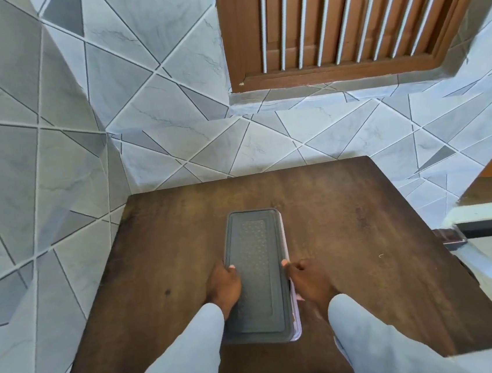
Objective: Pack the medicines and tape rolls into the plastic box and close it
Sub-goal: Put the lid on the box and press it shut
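Observation:
A long plastic box (294, 312) with a dark grey lid (256, 264) lies lengthwise in the middle of the brown wooden table (365, 234). The lid sits on top and covers the whole box; only a pale strip of the box's side shows along the right edge. My left hand (223, 286) grips the lid's left edge, thumb on top. My right hand (308, 281) holds the right edge at about the same height. No medicines or tape rolls are visible; whatever the box holds is hidden under the lid.
The table stands in a corner of grey tiled walls (52, 146). A brown wooden louvred window (342, 15) is above the far wall. To the right, beyond the table edge, there is a white ledge (484, 213) and a dark gap.

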The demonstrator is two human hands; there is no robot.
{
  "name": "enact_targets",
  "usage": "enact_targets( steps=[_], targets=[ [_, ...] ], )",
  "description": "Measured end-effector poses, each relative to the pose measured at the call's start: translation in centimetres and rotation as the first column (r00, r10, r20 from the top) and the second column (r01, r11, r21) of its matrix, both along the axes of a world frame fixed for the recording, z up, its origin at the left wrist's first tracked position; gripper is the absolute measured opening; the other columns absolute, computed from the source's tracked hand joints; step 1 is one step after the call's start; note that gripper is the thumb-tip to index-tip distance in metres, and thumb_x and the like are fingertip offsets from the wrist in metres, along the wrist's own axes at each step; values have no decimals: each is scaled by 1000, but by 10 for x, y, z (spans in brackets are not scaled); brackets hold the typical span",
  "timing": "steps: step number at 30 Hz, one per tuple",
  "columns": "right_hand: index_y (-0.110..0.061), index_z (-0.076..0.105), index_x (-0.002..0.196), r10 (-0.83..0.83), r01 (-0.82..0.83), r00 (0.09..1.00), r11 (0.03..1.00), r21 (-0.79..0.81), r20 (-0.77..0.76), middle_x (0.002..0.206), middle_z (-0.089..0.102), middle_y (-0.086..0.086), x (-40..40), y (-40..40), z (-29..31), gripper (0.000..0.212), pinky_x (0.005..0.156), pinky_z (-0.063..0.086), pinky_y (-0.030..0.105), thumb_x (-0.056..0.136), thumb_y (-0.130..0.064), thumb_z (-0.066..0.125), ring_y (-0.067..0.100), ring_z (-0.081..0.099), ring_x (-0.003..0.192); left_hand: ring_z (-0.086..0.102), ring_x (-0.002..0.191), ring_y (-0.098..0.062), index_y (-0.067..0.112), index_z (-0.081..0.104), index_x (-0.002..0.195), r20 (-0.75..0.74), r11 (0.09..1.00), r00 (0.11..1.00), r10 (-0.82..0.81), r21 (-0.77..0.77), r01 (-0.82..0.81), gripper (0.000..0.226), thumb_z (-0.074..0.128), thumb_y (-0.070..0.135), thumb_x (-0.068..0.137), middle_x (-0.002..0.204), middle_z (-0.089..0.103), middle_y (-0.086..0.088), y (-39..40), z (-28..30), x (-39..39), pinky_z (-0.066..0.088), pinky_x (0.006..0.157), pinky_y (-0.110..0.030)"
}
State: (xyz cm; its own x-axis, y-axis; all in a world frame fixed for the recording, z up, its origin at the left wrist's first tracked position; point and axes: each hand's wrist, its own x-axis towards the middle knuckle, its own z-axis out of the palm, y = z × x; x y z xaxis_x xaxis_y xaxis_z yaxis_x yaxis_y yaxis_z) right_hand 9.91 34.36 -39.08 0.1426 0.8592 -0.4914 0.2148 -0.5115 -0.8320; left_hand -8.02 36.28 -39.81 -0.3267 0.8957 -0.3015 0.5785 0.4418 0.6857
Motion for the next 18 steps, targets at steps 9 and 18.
enact_targets(
  steps=[9, 18],
  targets=[
    [-9, 65, 93, -118, 109, 988, 990, -93, -99, 97, 71, 15, -8, -1, -11, 19, 80, 60, 46, 92, -28, 63, 29, 69, 91, 31, 141, -34, 4, 34, 147, -98, 999, 994, -36, -38, 33, 53, 42, 27, 99, 154, 33, -15, 2, -4, 5, 21, 119, -40],
    [-5, 59, 104, -331, 265, 876, 938, -225, -351, 98, 66, 15, -49, 0, -13, 13, 76, 55, 40, 99, -15, 52, 27, 63, 84, 62, 100, -29, 16, 59, 114, -343, 998, 938, 48, -13, -56, 52, 26, 53, 98, 115, 65, -8, -32, 0, -31, 49, 86, -39]
  ],
)
